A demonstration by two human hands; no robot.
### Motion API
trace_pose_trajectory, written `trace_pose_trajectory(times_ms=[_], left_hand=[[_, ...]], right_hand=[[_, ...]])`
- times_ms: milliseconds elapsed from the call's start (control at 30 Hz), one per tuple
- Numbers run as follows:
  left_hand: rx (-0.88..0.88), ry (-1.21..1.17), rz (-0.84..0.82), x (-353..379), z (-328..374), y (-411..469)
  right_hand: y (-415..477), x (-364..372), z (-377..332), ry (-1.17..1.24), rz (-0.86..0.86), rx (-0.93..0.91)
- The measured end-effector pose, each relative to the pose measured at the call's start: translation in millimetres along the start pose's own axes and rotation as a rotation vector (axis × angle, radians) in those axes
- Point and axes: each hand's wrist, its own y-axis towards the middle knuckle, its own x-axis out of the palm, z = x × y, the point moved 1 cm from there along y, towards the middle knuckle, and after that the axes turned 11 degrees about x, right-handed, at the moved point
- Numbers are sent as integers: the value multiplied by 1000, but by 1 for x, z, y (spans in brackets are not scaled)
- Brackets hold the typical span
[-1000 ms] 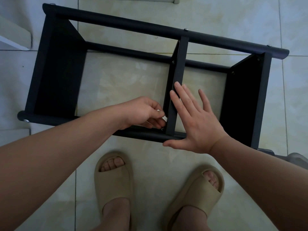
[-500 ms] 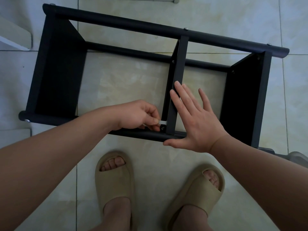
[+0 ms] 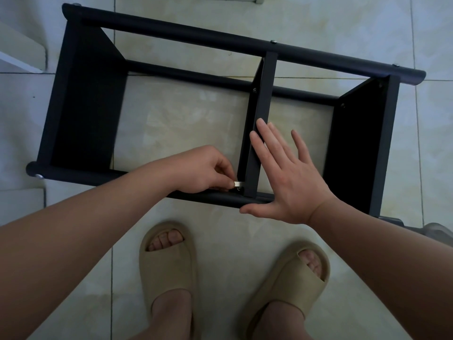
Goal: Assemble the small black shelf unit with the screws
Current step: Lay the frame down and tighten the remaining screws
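On the tiled floor (image 3: 220,222) at the person's feet, the shelf (image 3: 90,99) lies on its side with its open face up, so the joints along the near rail (image 3: 103,177) can be reached from above. Its divider (image 3: 264,104) spans from the far rail to the near one. The work is at its near end, where a screw (image 3: 238,190) sits in the corner against the rail.

The left hand (image 3: 201,168) reaches in from the left, knuckles up and fingers curled. Thumb and forefinger pinch a small silvery key (image 3: 238,184) whose tip goes down to the screw. I judge the screw is being tightened, though I cannot tell how far in it is.

The right hand (image 3: 289,173) is spread flat and holds nothing. Its first fingers are laid on the divider and its thumb stretches along the near rail. That looks like bracing, so the divider doesn't twist or slip off its hole while the key turns. Both forearms come in low and nearly straight from a person standing over the work.
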Motion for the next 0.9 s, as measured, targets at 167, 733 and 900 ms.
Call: trace_pose_trajectory(times_ms=[167,733,900], left_hand=[[75,169,62,-2,8,1],[-177,-558,177,8,12,11],[-189,-709,191,8,14,12]], right_hand=[[0,1,1,14,5,-2],[0,0,1,14,2,1],[0,1,0,11,-2,1]])
